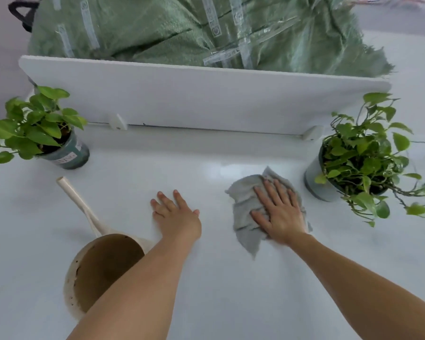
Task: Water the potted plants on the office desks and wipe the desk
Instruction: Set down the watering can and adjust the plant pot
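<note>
Left hand [176,214]: lower centre of the frame, palm down, fingers straight and slightly spread, lying flat on the desk [219,303]; thumb out to the right. Left forearm [138,278]: bare, rising from the bottom edge up and to the right, wrist straight.

Right hand [280,212]: right of centre, palm down, fingers extended and spread, pressed flat upon the cloth [243,204]. Right forearm [353,273]: bare, entering from the lower right corner, angled up and left.

Hands apart, not touching.
</note>
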Demonstrator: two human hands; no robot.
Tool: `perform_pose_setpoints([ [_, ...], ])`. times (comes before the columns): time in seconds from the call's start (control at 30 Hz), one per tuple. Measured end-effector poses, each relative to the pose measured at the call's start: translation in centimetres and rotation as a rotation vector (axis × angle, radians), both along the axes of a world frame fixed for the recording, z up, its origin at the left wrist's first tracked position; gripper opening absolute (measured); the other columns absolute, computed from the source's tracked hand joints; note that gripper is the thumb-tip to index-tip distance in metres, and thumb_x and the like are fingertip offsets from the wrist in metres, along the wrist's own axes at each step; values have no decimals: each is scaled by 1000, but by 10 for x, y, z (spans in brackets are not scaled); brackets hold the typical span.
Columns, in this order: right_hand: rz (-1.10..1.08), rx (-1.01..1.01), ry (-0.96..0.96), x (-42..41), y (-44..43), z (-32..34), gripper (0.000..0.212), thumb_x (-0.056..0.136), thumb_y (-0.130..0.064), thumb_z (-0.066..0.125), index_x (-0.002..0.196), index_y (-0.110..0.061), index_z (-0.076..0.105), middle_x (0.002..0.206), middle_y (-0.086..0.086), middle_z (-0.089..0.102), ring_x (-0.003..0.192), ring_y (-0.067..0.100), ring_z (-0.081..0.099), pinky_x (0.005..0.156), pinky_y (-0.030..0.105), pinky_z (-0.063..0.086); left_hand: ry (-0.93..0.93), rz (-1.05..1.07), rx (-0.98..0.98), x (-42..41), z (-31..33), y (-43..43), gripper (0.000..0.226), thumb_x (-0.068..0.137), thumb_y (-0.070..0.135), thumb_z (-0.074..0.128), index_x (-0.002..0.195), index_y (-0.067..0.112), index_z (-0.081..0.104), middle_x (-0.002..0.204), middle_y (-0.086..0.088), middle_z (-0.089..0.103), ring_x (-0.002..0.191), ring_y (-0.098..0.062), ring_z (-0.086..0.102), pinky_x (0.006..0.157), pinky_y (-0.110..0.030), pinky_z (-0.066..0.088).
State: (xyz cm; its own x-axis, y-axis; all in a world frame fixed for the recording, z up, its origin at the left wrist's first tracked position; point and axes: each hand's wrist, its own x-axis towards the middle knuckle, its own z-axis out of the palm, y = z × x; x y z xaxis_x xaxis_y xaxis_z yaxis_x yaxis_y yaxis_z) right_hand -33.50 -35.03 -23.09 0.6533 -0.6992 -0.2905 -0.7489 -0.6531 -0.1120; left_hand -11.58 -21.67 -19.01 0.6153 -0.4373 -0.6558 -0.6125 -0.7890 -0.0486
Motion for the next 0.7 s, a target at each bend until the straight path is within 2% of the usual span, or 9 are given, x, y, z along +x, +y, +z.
perform_pose_setpoints([
  [0.07, -303, -26, 14, 0, 2, -1, 85, 84, -74, -7, 159, -34, -8, 167, -2, -15, 153, 20, -18, 123, 45, -12, -34, -32, 23, 2, 2, -4, 76, 102, 48, 21, 149, 5, -21, 155, -30, -22, 144, -49, -11, 119, -49, 13],
  [0.13, -411, -18, -20, 11, 34, -3, 80, 88, -67, -3, 159, -31, -9, 167, 2, -16, 153, 25, -19, 122, 48, -12, -67, -79, 39, 1, 6, -9, 74, 103, 44, 24, 151, 2, -15, 156, -30, -15, 145, -48, -4, 116, -50, 20],
  [0.2, -267, 8, -69, -3, 77, -4, 75, 94, -64, 8, 160, -30, 0, 166, 2, -10, 154, 26, -13, 122, 46, -11, -78, -189, 24, -4, 9, -11, 71, 104, 34, 30, 152, 1, -9, 157, -29, -12, 145, -48, -2, 115, -50, 22],
  [0.27, -94, 16, -96, -51, 103, -7, 69, 97, -64, 23, 158, -34, 17, 167, -1, 6, 155, 23, 5, 122, 45, -2, -50, -305, -23, -18, 11, -11, 69, 103, 32, 32, 153, 5, -6, 158, -26, -12, 145, -49, -3, 115, -51, 22],
  [0.33, -113, 17, -65, -114, 107, -5, 67, 96, -68, 24, 157, -40, 18, 166, -6, 11, 154, 21, 12, 122, 43, 4, 4, -384, -78, -43, 15, -9, 71, 102, 39, 31, 154, 8, -5, 158, -24, -14, 145, -49, -4, 115, -52, 21],
  [0.47, -576, -33, 43, -189, 78, 4, 77, 87, -76, 8, 155, -43, -5, 166, -9, -12, 153, 12, -14, 124, 41, -7, 114, -420, -93, -85, 16, -2, 91, 94, 55, 43, 154, 15, -13, 157, -22, -23, 143, -49, -13, 117, -52, 14],
  [0.6, -1023, -6, -5, -146, 42, 6, 82, 91, -64, 9, 161, -22, -2, 167, 7, -16, 152, 28, -18, 123, 54, -5, 86, -461, -71, -91, 11, 1, 104, 89, 63, 49, 152, 16, -19, 155, -23, -28, 142, -50, -17, 119, -52, 9],
  [0.63, -1010, 26, -11, -125, 44, 6, 83, 92, -63, 9, 160, -17, -1, 166, 12, -16, 152, 32, -19, 122, 55, -7, 87, -455, -80, -91, 10, 2, 104, 88, 63, 49, 152, 16, -18, 156, -22, -27, 143, -49, -17, 119, -51, 9],
  [0.7, -742, 31, -38, -86, 64, -1, 84, 91, -65, 5, 158, -17, -8, 164, 14, -21, 150, 35, -23, 119, 51, -19, 90, -414, -137, -88, 9, 7, 101, 89, 63, 49, 154, 16, -13, 158, -19, -23, 145, -45, -15, 120, -48, 9],
])
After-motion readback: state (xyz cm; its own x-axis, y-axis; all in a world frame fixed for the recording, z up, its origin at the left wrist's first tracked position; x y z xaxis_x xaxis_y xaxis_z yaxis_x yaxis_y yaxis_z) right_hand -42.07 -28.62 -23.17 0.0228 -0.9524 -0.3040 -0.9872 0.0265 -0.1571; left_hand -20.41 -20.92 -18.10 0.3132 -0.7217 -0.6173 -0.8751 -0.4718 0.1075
